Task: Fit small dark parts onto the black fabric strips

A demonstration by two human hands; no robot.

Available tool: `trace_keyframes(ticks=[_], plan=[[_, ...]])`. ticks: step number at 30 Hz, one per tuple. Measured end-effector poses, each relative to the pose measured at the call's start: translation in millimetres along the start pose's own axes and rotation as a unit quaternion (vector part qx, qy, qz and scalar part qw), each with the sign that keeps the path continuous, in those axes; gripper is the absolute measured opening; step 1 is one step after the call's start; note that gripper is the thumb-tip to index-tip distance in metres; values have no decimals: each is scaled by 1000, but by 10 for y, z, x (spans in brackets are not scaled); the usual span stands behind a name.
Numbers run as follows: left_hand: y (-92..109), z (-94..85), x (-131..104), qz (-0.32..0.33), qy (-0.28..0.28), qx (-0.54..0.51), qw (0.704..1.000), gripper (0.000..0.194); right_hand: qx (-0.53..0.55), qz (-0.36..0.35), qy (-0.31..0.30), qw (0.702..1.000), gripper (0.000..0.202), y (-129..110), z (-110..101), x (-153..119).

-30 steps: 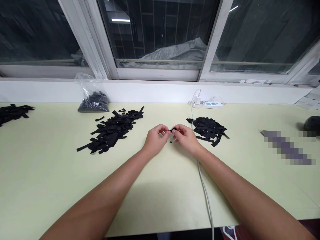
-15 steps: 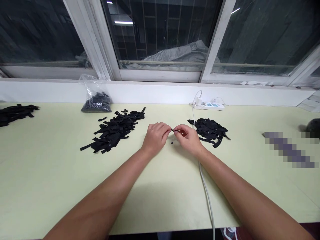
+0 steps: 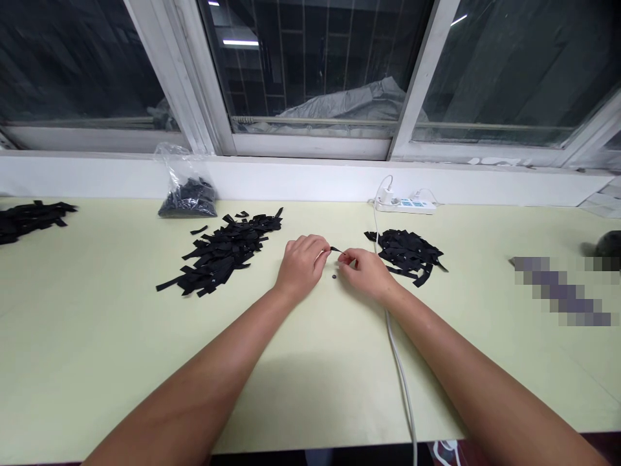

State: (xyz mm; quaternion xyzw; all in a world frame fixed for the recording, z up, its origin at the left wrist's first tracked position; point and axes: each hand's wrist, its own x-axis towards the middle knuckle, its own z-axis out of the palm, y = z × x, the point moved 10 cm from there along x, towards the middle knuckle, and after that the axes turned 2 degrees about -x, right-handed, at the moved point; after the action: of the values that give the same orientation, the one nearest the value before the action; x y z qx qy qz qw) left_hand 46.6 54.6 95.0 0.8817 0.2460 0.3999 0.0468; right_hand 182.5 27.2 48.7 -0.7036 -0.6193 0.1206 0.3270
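Between my hands a short black fabric strip is stretched. The fingers of my left hand pinch its left end. My right hand has thumb and forefinger closed at the strip's other end; the exact grip there is partly hidden. A small dark round piece lies on the table just below, between the two hands. Left of my left hand spreads a large heap of black fabric strips. Another heap of black strips lies just beyond my right hand.
A white cable runs under my right forearm to a power strip by the wall. At the back left stands a clear plastic bag of black pieces. More black strips lie far left. A blurred-out long object is at right.
My right fingers have moved slightly right and down from the left ones, so more of the black strip shows between them. The small round piece stays on the table.
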Motion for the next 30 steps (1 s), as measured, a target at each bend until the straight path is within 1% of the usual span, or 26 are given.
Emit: trace_keyframes(ticks=[3,6,15,19,25,28,30], plan=[[-37,18,-2,-18,-11,1,1000,10,-32,2,-45,999,14,-27,43,-25],[-60,41,-3,-26,-20,3,999,11,-39,1,-77,996,13,-64,94,-56],[-92,82,-2,-30,-27,1,999,12,-3,-9,-93,996,8,-70,195,-57],[-104,92,-9,-35,-34,2,999,13,-39,-9,-105,994,8,-99,220,-68],[-121,90,-9,-41,-31,-5,999,13,-83,-65,-101,989,13,-242,237,-99],[-153,99,-8,-52,-33,-8,998,13,-64,-77,-102,990,13,-302,232,-140],[-178,102,-7,-58,-33,-9,998,13,-31,-83,-114,989,12,-349,216,-173]])
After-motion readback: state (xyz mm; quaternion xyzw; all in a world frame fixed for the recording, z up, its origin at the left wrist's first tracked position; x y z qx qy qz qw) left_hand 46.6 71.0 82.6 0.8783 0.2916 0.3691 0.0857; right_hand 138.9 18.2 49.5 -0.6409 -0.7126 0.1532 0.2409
